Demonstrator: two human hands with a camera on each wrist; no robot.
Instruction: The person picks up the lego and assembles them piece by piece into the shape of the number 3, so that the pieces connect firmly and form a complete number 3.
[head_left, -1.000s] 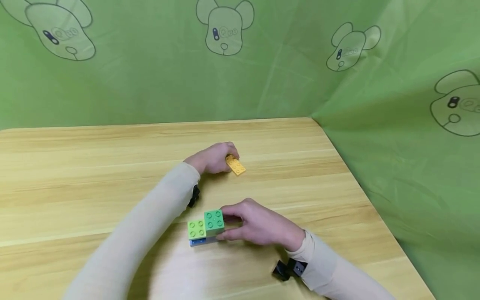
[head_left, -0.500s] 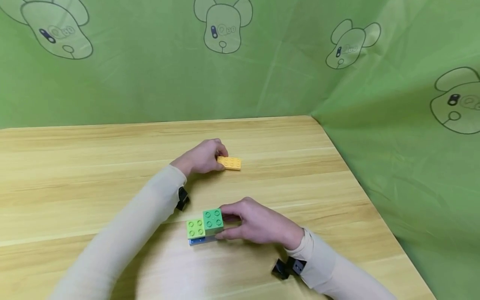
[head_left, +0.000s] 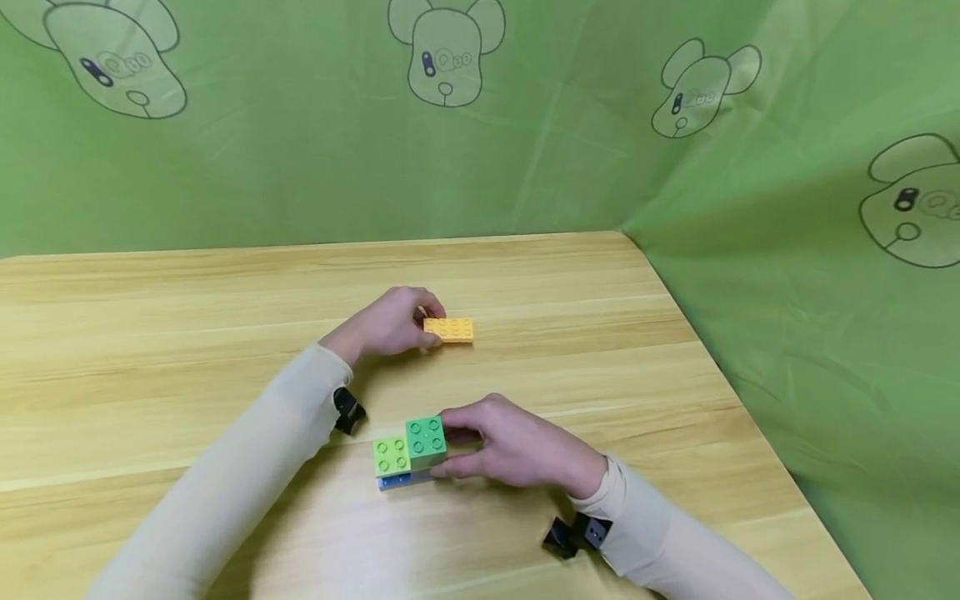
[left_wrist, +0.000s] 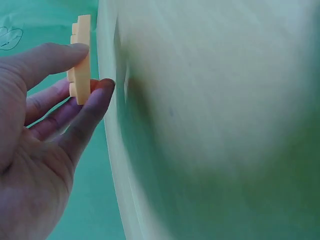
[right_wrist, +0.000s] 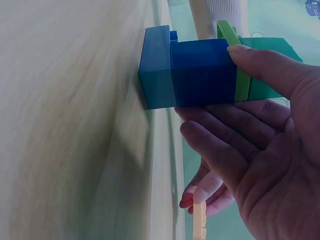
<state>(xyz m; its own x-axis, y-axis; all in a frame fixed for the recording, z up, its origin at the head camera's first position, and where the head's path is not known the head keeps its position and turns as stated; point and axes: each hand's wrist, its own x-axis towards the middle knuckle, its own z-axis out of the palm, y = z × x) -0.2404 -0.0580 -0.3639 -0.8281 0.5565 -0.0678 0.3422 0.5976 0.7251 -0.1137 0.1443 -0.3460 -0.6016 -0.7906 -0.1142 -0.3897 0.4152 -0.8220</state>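
Left hand (head_left: 386,323), mid-frame in the head view: thumb and fingers pinch the left end of a flat orange-yellow studded plastic brick (head_left: 453,330), studs up, gap only as wide as the brick. Right hand (head_left: 517,446), lower centre: thumb and fingers round the right side of an upright multicoloured plastic brick stack (right_wrist: 205,72), thumb at the thin lime-green plate (head_left: 392,457). Blue bricks below that, green square block (head_left: 426,442) above it at right. Stack is on the light wood-grain table (head_left: 150,333), nearer the bottom edge than the orange-yellow brick.
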